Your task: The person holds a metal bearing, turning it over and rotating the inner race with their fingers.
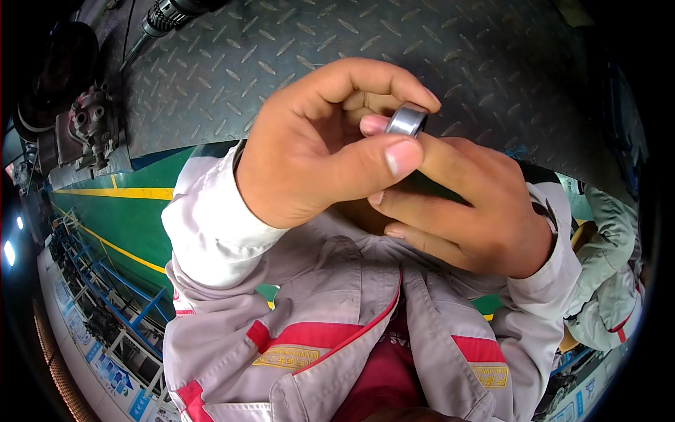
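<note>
A small shiny metal ring [407, 119] is held up above the table's near edge. My left hand [313, 144] has it between the thumb and the curled index finger, the index fingertip on its upper edge. From the right, my right hand [481, 207] reaches in with its index finger against the ring, partly behind my left thumb. Whether that finger passes through the ring's bore I cannot tell. The other visible right fingers stretch leftward below, apart from each other; the right thumb is hidden.
The dark tread-plate tabletop [211, 91] lies beyond my hands. A geared shaft [165, 17] rests at its far left, and a grimy metal housing [91, 126] stands at the left edge. At right is another person's sleeve [605, 260]. Green floor [105, 218] with yellow lines lies left.
</note>
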